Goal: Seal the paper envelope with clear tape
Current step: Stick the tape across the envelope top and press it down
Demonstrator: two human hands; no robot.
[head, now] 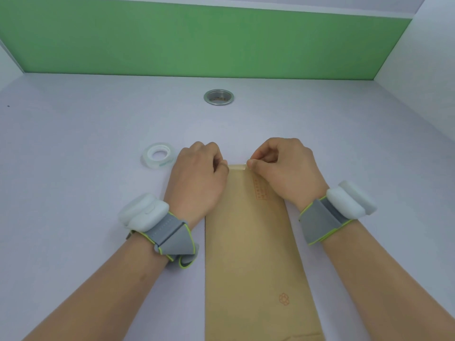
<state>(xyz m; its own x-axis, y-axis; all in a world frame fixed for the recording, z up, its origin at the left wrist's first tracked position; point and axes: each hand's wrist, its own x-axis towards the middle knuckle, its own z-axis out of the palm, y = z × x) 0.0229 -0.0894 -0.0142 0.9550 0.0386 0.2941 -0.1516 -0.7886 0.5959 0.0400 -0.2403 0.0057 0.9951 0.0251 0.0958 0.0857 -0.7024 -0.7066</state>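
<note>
A long brown paper envelope [248,242] is laid flat on the pale lilac table [73,143], its far end held between both hands. A short strip of clear tape [236,166] is stretched across that far edge. The left hand [199,175] is curled, fingertips pinched on the strip's left end. The right hand [283,168] is likewise closed, thumb and forefinger clamped on the strip's right end. A roll of clear tape [158,157] is seen lying flat just left of the left hand. A round metal grommet [218,96] is set in the table farther back. Grey wrist straps with white modules [145,215] are worn on both wrists.
</note>
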